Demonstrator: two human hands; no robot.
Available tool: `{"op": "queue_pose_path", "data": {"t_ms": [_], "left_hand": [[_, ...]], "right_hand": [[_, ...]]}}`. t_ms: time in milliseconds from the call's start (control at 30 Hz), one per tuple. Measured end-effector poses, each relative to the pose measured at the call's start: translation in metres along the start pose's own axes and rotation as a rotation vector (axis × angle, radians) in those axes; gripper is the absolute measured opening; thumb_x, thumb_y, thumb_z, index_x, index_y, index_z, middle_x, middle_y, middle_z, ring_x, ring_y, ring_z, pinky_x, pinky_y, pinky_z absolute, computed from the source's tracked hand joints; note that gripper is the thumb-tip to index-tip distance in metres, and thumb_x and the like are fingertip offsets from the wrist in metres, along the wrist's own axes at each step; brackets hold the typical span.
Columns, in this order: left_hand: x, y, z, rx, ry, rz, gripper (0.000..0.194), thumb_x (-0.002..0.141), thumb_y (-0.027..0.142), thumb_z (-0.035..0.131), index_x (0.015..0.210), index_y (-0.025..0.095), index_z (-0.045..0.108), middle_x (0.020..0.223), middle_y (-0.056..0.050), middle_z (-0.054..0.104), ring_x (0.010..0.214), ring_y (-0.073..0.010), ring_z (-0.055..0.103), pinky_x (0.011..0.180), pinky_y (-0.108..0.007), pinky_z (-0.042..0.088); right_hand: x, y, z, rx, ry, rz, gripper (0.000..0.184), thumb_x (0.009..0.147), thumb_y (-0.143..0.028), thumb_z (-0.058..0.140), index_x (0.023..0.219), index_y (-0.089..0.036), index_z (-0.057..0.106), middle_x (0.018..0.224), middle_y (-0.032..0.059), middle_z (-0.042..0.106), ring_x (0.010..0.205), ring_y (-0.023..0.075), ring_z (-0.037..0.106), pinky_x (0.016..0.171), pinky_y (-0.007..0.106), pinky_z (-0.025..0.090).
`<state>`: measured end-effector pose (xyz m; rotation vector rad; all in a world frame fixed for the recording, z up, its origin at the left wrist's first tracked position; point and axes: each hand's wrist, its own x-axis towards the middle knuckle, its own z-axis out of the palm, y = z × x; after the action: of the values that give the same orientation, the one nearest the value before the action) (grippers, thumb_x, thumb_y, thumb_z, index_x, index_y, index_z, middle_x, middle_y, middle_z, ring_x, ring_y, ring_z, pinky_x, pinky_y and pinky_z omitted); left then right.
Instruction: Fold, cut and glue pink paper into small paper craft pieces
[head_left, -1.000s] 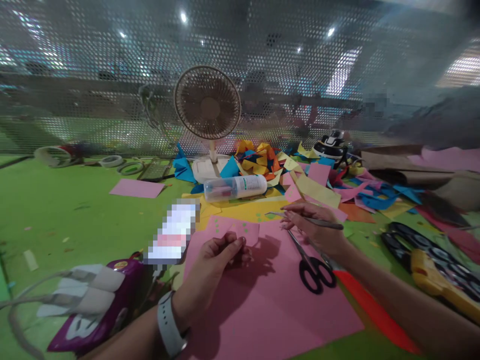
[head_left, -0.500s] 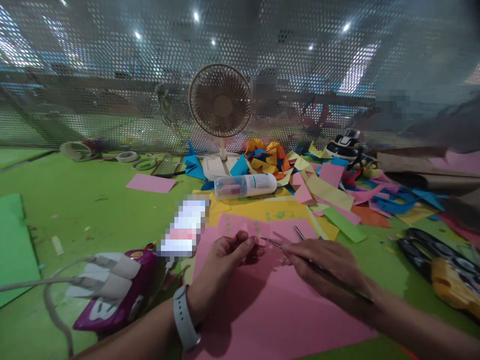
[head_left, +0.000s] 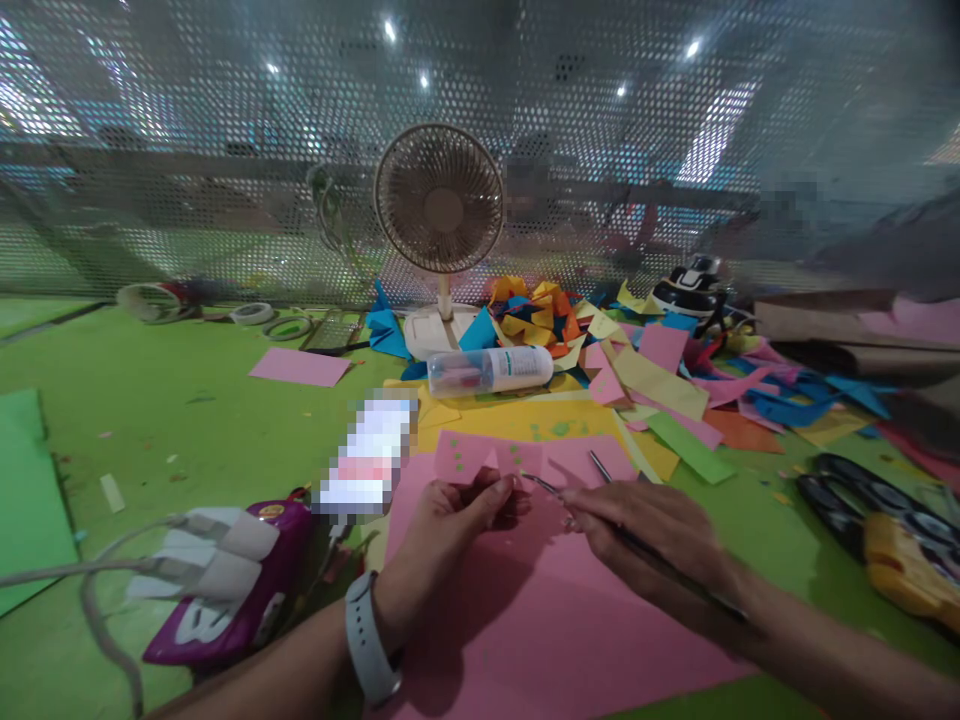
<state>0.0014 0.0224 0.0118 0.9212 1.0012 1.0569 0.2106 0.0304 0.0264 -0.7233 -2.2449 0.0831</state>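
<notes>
Over a pink paper sheet [head_left: 540,610], my left hand [head_left: 469,510] is closed in a pinch, thumb against fingers. What it pinches is too small to make out. My right hand [head_left: 645,525] grips a slim, dark metal tool [head_left: 544,485] with a fine tip; I cannot tell if it is a pair of tweezers. The tip points left, just short of my left fingertips. A second thin dark rod [head_left: 598,464] shows behind my right hand. Small green dots [head_left: 456,455] lie on the sheet's far part.
To the left are a phone [head_left: 367,450] and a purple power strip [head_left: 225,590] with plugs and cables. A clear bottle [head_left: 491,370] lies before a fan [head_left: 441,200]. Paper scraps [head_left: 667,380] pile up at back right. Black-and-yellow scissors or a similar tool [head_left: 892,540] lie right.
Hardly anything differs. The camera view has shifted slightly; both hands keep nearly the same pose and place, with the tool tip still close to my left fingertips.
</notes>
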Motion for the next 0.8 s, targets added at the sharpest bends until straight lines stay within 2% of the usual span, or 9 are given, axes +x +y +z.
{"op": "queue_pose_path", "data": {"t_ms": [267, 567, 800], "left_hand": [[-0.002, 0.004, 0.003, 0.028, 0.007, 0.042, 0.024, 0.077, 0.036, 0.067, 0.077, 0.012, 0.070, 0.076, -0.007, 0.069, 0.071, -0.0150, 0.060, 0.069, -0.025, 0.045], [-0.001, 0.004, 0.002, 0.043, 0.010, 0.015, 0.023, 0.074, 0.036, 0.070, 0.074, 0.013, 0.070, 0.073, -0.007, 0.069, 0.068, -0.0154, 0.060, 0.068, -0.026, 0.045], [-0.003, 0.006, 0.003, 0.047, 0.001, 0.007, 0.025, 0.075, 0.037, 0.069, 0.073, 0.013, 0.069, 0.071, -0.006, 0.068, 0.067, -0.0147, 0.059, 0.068, -0.025, 0.044]], "right_hand": [[0.006, -0.006, -0.004, 0.013, 0.001, -0.001, 0.026, 0.087, -0.014, 0.049, 0.110, -0.024, 0.055, 0.087, 0.0017, 0.072, 0.073, 0.0117, 0.068, 0.068, 0.021, 0.055], [0.008, -0.005, -0.003, 0.014, -0.006, 0.008, 0.025, 0.087, -0.014, 0.048, 0.108, -0.024, 0.057, 0.084, 0.0012, 0.072, 0.069, 0.0112, 0.067, 0.061, 0.020, 0.054], [0.010, -0.007, -0.004, 0.029, 0.007, 0.016, 0.024, 0.087, -0.014, 0.049, 0.107, -0.025, 0.057, 0.082, 0.0005, 0.072, 0.069, 0.0113, 0.068, 0.064, 0.021, 0.054]]}}
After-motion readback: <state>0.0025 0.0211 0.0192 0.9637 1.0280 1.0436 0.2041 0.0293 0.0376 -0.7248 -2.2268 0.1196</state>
